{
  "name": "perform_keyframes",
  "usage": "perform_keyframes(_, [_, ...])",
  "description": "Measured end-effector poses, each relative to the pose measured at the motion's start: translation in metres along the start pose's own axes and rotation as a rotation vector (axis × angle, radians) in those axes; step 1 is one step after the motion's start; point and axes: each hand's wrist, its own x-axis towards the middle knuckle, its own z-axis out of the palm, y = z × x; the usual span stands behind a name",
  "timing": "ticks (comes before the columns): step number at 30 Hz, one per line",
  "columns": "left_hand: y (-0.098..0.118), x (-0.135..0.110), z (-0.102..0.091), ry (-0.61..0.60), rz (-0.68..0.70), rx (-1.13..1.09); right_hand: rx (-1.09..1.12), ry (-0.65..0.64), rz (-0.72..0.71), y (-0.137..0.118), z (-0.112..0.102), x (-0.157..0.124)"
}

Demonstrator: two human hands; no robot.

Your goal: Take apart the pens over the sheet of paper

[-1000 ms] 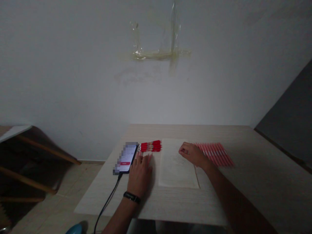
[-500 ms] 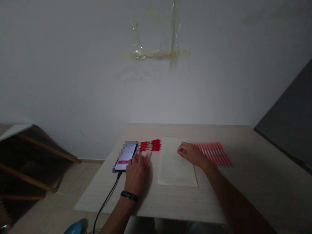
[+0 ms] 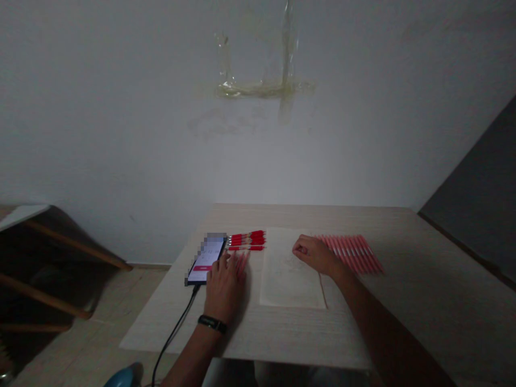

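Spread fingers [image 3: 228,262] on your left hand [image 3: 223,287] could knock the red pens [image 3: 245,240] into the phone [image 3: 205,260]; your right hand [image 3: 316,255] curls closed.

Dim, grainy, soft shadows, slight blur

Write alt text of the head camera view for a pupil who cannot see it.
Two hands at a pale wooden table: the left hand lies over a few red pens beside a phone; the curled right hand rests on a paper sheet between two rows of red pens.
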Motion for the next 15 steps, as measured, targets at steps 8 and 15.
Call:
perform_keyframes(8, [0.009, 0.015, -0.001, 0.008, 0.042, -0.023, 0.008, 0.000, -0.002, -0.004, -0.003, 0.001])
perform_keyframes(15, [0.027, 0.039, -0.012, -0.092, 0.089, -0.156, 0.026, 0.031, -0.004, 0.000, 0.000, 0.001])
